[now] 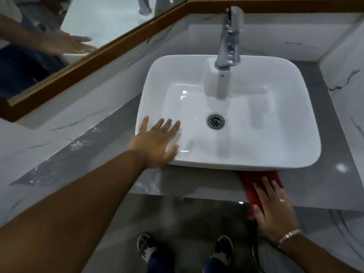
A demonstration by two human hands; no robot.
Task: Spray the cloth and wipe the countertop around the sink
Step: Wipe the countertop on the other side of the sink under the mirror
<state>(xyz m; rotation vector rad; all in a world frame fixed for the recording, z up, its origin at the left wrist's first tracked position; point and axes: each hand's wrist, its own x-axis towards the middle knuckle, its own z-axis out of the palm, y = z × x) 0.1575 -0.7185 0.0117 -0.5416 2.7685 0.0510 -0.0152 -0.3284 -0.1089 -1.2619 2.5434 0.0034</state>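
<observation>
A white rectangular sink (295, 123) stands on a grey countertop (197, 184). My left hand (157, 142) is spread flat over the sink's front left corner, fingers apart, holding nothing. My right hand (273, 203) presses a red cloth (254, 180) flat on the countertop's front strip, just below the sink's front right edge. The cloth hangs partly over the counter's front edge. No spray bottle is in view.
A chrome tap (229, 42) rises at the back of the sink, with a drain (216, 121) in the basin. A wood-framed mirror (78, 62) runs along the left wall. Wet streaks lie on the counter's left strip (82, 142). My feet (185, 251) stand on the floor below.
</observation>
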